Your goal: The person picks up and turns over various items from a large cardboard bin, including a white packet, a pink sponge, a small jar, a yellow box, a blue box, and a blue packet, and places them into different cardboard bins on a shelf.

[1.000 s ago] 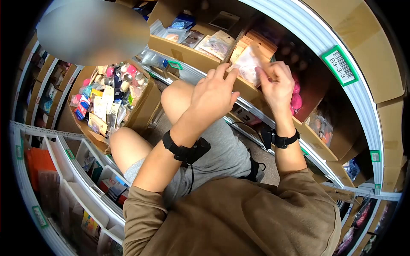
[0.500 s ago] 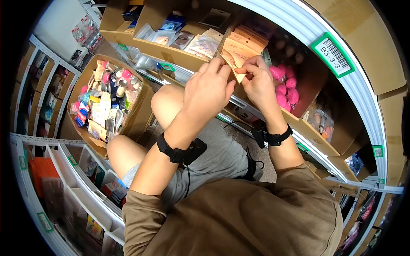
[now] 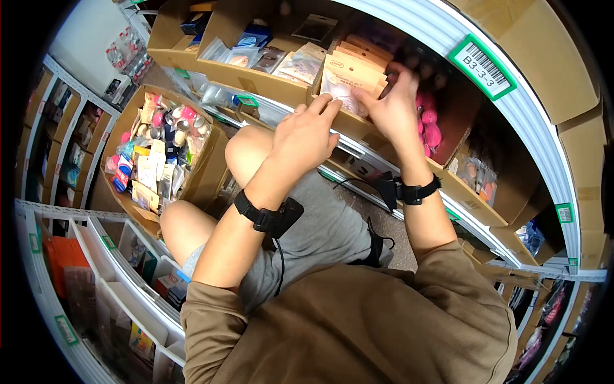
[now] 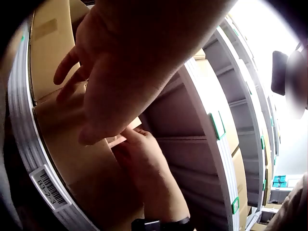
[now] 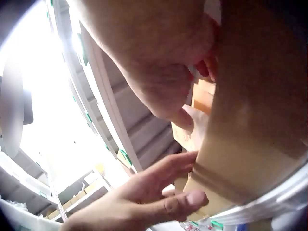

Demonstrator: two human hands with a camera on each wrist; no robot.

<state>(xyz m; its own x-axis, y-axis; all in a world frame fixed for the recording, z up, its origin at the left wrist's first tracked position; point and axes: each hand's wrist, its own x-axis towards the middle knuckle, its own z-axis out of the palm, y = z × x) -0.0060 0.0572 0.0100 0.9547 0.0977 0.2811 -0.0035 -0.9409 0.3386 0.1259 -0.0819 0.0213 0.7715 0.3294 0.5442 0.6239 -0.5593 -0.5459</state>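
A front packet [image 3: 348, 75] with a tan card top and a clear lower part stands in a cardboard bin on the shelf, ahead of more tan card packets [image 3: 368, 50]. My left hand [image 3: 306, 131] lies at the bin's front edge, fingers loosely extended and fingertips right at the packet's lower left. The right hand [image 3: 398, 109] reaches into the bin at the packets' right side. Its thumb [image 5: 182, 120] lies against the front packet, while its other fingers reach farther in, partly hidden. Bright pink rounded items [image 3: 430, 125] sit just right of this hand.
Neighbouring bins hold clear-bagged goods [image 3: 300, 64] on the left and bagged items [image 3: 476, 179] on the right. An open carton [image 3: 214, 150] full of mixed packets stands on the floor at left. White plastic bins [image 3: 121, 301] line the rack behind it. A metal shelf beam [image 3: 422, 25] runs overhead.
A packet held between both hands before the bin has gone in at the front of the row. The right hand has moved up and into the bin; the left has drawn back slightly.
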